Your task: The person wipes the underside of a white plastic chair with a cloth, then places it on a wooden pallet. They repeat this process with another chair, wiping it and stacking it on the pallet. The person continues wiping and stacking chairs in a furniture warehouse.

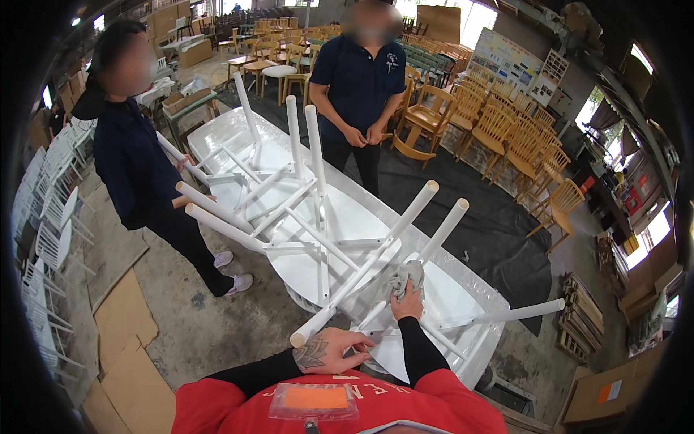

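Two white chairs are laid upside down on a white table [238, 130] across the frame's centre. The nearer chair [376, 267], lower centre, is steadied by the left hand [329, 351], fingers curled around a leg's end. A grey rag [405, 278] is pressed against another leg by the right hand [408, 304], fingers closed on it.

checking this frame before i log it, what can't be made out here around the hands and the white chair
- Head view: right hand covers part of the grey rag; the wiped spot is hidden.
- Left hand hides its contact with the white chair.
- Chair seat is hidden behind arms and red shirt.
- Bystanders' faces are blurred.
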`<state>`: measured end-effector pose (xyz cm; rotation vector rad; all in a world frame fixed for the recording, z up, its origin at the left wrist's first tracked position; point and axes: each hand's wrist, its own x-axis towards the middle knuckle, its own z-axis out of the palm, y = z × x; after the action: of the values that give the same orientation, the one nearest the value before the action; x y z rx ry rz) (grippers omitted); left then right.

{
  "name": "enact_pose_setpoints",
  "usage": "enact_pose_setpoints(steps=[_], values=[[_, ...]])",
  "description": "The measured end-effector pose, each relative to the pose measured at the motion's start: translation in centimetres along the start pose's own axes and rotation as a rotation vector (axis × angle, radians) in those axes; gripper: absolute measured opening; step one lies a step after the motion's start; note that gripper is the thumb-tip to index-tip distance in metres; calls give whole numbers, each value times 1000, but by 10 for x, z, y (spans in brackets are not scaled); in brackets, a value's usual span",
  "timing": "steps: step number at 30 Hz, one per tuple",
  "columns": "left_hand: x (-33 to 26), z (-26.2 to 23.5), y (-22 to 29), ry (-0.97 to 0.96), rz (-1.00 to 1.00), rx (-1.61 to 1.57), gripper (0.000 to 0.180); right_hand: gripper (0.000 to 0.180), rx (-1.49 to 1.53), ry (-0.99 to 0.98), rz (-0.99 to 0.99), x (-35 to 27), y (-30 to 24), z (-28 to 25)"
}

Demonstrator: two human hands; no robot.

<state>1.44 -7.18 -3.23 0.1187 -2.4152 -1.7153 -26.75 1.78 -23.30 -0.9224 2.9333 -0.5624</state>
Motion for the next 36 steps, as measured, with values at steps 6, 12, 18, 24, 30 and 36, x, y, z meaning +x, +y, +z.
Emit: enact_pose_setpoints(steps=[6,12,18,24,30,36], values=[[-2,-2,1,-13,-16,47,30,80,0,-65,34,-1,-7,-4],[0,-1,-2,-18,-18,77,30,79,-40,57,-8,-2,4,5],[-1,2,1,45,19,35,28,79,-28,21,-1,-2,-1,4],[0,1,2,40,35,10,26,81,-27,-39,19,0,-2,-3],[-3,3,3,33,38,28,23,80,-54,-27,32,-6,0,-1],[-6,2,4,-43,15,64,26,81,-65,2,22,-10,4,5]])
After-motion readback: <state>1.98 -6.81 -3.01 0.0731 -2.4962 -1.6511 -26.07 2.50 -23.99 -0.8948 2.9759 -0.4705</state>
